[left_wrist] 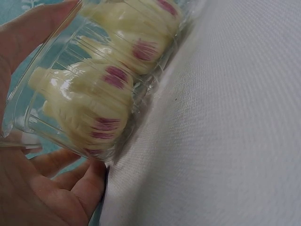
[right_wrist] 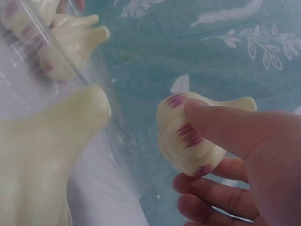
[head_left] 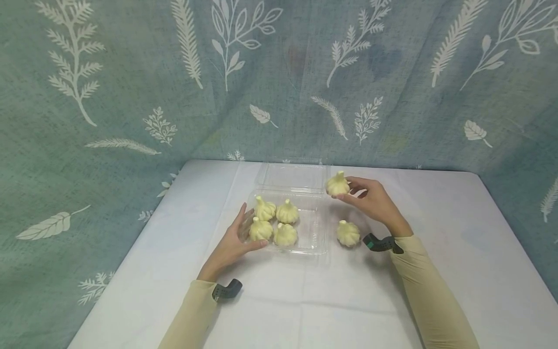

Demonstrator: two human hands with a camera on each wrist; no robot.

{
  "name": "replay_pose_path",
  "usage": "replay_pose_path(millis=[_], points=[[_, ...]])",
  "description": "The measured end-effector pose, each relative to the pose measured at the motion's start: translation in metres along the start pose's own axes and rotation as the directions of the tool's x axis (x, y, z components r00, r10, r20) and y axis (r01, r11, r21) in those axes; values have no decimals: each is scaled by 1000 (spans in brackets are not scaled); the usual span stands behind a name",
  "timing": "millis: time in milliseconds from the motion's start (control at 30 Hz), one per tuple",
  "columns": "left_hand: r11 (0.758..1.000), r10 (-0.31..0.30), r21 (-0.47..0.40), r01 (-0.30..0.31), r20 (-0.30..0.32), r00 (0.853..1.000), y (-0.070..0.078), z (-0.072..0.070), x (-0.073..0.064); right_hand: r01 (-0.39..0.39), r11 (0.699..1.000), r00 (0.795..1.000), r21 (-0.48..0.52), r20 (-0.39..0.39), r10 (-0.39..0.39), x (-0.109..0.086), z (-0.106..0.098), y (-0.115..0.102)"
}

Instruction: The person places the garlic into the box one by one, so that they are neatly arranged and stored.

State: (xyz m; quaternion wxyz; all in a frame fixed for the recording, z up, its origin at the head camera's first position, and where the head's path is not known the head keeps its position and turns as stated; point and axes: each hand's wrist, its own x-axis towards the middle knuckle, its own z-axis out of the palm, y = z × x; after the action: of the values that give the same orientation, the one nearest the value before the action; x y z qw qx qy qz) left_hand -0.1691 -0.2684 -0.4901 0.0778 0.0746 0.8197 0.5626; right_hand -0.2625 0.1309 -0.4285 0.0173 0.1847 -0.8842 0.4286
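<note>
- R hand (head_left: 370,198): pinching pale-yellow, purple-streaked garlic bulb (head_left: 337,185)
- L hand (head_left: 231,247): spread wide, touching clear rect. plastic box (head_left: 313,232)
- 4 similar bulbs (head_left: 286,212) inside; extra bulb (head_left: 348,234) rt. of it

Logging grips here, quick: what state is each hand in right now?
Left hand: holding the box by its near left corner.
Right hand: holding a garlic between thumb and fingers.

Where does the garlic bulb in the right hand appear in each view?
Head: garlic bulb just right of centre, held by the right hand.
Left wrist: not visible.
Right wrist: right of centre, same garlic bulb.
Shared landmark: the clear container, in all three.
</note>
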Motion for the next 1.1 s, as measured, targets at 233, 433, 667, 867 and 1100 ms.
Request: replay_pose_path(millis=[233,433,667,867,1100], points=[[1000,-5,0,5,-1,1000,-2,0,1,19,1000,1000,15,10,-19,-2,4,-9],[1000,-5,-3,5,2,1000,-1,0,0,47,999,999,20,21,-47,-4,10,-18],[1000,4,-5,-4,9,1000,-2,-1,0,48,999,998,1,41,-48,-6,14,-24],[1000,22,-14,-21,12,1000,-1,-1,-1,64,998,997,-4,40,-64,-8,17,-30],[1000,19,0,-19,8,1000,-2,-1,0,106,994,993,-7,43,-106,-8,20,-34]])
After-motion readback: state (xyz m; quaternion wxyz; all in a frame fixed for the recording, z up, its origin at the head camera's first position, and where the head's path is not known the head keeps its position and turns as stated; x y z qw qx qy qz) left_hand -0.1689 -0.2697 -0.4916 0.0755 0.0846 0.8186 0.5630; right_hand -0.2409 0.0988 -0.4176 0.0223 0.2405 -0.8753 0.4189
